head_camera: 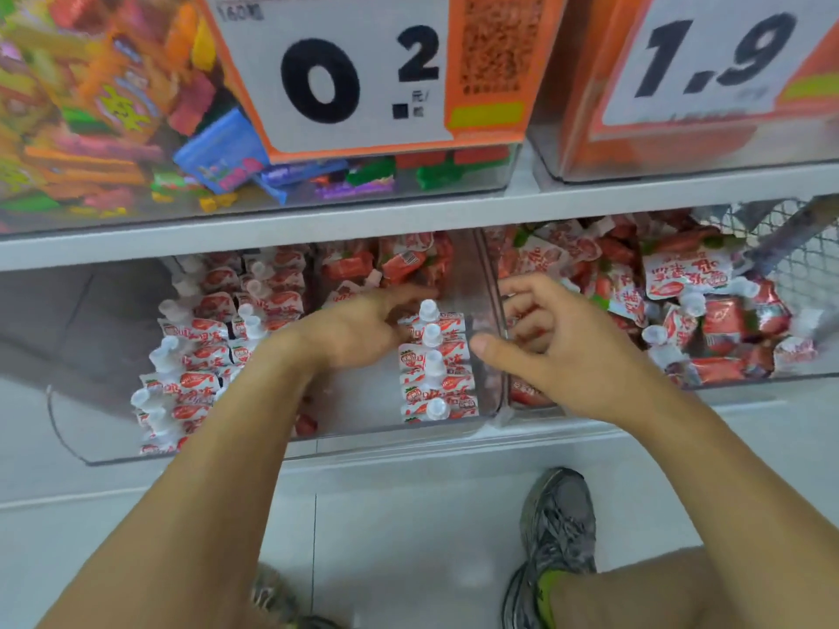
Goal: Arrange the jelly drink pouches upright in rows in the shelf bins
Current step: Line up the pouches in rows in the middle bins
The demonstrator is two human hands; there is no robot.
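The clear bin [318, 429] holds pouches [436, 365] standing in rows, caps up. The left hand [363, 329] touches the right row, fingers loose. The right hand [545, 338], half curled and empty, hovers just beside

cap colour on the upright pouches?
White, translucent caps on the pouches; head view.

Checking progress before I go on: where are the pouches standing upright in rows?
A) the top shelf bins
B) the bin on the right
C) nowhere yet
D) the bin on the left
D: the left bin holds rows of upright pouches, caps up, while the right bin's pouches lie jumbled.
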